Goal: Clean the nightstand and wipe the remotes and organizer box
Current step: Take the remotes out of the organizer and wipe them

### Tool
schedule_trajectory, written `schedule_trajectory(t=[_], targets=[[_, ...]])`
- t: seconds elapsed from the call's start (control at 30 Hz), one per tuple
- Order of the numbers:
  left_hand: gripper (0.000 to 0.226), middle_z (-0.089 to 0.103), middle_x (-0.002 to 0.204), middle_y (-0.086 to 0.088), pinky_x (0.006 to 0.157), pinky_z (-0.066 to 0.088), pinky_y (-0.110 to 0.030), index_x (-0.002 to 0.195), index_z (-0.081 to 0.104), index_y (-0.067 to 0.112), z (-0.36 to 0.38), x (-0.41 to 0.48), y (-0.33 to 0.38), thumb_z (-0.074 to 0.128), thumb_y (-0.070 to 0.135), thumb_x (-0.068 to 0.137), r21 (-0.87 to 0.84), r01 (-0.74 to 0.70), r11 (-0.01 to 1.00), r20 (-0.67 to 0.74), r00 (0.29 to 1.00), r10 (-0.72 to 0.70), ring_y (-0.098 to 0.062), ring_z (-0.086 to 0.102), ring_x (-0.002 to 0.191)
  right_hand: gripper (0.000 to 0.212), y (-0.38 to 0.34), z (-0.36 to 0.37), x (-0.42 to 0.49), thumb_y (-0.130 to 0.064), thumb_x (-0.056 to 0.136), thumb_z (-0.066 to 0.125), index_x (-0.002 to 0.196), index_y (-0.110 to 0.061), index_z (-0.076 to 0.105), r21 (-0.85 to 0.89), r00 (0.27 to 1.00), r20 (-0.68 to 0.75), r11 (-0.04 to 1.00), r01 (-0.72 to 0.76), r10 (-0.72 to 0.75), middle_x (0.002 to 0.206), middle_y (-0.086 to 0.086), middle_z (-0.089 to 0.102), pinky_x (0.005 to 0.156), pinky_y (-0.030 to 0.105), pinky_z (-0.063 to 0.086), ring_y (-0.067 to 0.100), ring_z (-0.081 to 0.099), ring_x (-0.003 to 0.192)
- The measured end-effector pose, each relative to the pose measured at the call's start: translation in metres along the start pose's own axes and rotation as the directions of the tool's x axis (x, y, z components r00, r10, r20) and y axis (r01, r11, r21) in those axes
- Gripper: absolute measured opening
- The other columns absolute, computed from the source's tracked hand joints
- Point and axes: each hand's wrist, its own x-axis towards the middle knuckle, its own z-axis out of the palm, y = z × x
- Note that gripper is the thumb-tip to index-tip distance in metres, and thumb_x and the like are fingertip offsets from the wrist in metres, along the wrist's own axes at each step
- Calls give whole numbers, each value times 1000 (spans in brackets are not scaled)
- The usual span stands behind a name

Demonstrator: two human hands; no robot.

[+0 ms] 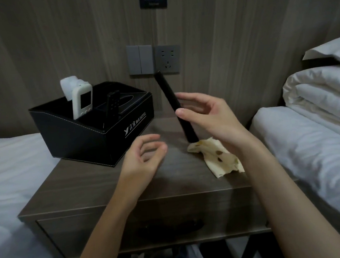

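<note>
My right hand [209, 117] holds a long black remote [167, 94] between thumb and fingers, tilted with its top leaning left toward the wall and its lower end just above a crumpled cream cloth [216, 155] on the wooden nightstand [108, 186]. My left hand [145, 157] hovers over the nightstand top, fingers loosely curled, holding nothing. The black organizer box [80, 140] sits at the back left of the nightstand. A white remote [81, 101] and a small black remote [112, 105] stand in it, with white tissue [69, 86] sticking up behind.
Beds with white sheets flank the nightstand, one on the left [9, 172], one on the right [312, 138] with a folded duvet [320, 88]. Wall switches [140, 59] and a socket [167, 59] sit behind the remote. A drawer [152, 228] fronts the nightstand.
</note>
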Motion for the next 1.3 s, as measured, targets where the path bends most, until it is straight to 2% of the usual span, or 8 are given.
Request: schedule_trajectory(t=[0.07, 0.17, 0.27, 0.4, 0.93, 1.07, 1.13, 1.3], targets=[[27, 66, 105, 7, 84, 50, -16, 112, 60, 27, -3, 3, -10, 67, 17, 88, 302, -120, 946, -6, 992, 127, -6, 64, 98, 40, 7, -7, 10, -14, 83, 73, 122, -21, 66, -338, 996, -41, 939, 66, -85, 113, -8, 70, 94, 20, 51, 0, 64, 106], [34, 60, 117, 11, 93, 35, -17, 123, 59, 27, -8, 2, -26, 64, 30, 89, 716, -268, 644, 98, 953, 287, -8, 52, 111, 41, 27, -14, 24, -29, 84, 73, 123, -37, 64, -690, 994, -87, 724, -7, -74, 114, -10, 69, 93, 36, 52, 6, 62, 107], [45, 60, 120, 9, 93, 38, -26, 122, 62, 29, -8, -1, -31, 48, 55, 88, 834, -259, 487, 147, 955, 257, -15, 51, 112, 41, 48, -15, 34, -35, 87, 68, 127, -42, 59, -818, 994, -107, 568, -91, 5, 119, -1, 67, 90, 40, 50, 20, 59, 111], [60, 60, 120, 10, 94, 42, -32, 120, 64, 32, -7, -1, -26, 33, 68, 83, 872, -231, 432, 146, 964, 220, -14, 51, 111, 40, 70, -19, 46, -32, 88, 67, 127, -40, 60, -896, 990, -119, 420, -142, 80, 122, 4, 65, 89, 39, 47, 27, 58, 112], [48, 51, 131, 15, 103, 31, -27, 131, 52, 38, -6, -1, -21, 39, 58, 90, 876, -220, 428, 161, 972, 170, -7, 41, 122, 38, 97, -32, 47, -18, 89, 67, 127, -21, 63, -774, 948, -126, 568, -279, 293, 125, 4, 65, 99, 30, 44, 20, 57, 117], [43, 58, 126, 8, 98, 39, -29, 128, 58, 29, -9, -5, -20, 50, 47, 91, 841, -259, 475, 147, 954, 261, -12, 49, 117, 41, 75, -25, 47, -31, 90, 65, 131, -28, 59, -783, 979, -124, 590, -198, 163, 134, 5, 60, 107, 35, 40, 21, 49, 129], [41, 61, 123, 3, 93, 40, -25, 128, 59, 23, -15, -8, -16, 56, 37, 90, 816, -258, 517, 56, 926, 374, -14, 54, 113, 41, 56, -15, 47, -30, 90, 66, 130, -28, 60, -738, 994, -93, 666, -113, 66, 133, 0, 60, 104, 25, 38, 16, 50, 127], [43, 59, 119, -3, 84, 39, -21, 131, 56, 15, -40, -11, 2, 65, 23, 89, 794, -222, 566, -234, 747, 622, -17, 54, 106, 41, 14, 28, 45, -32, 88, 67, 129, -31, 60, -559, 995, -32, 827, 65, -99, 124, -14, 64, 90, 12, 41, 2, 58, 109]])
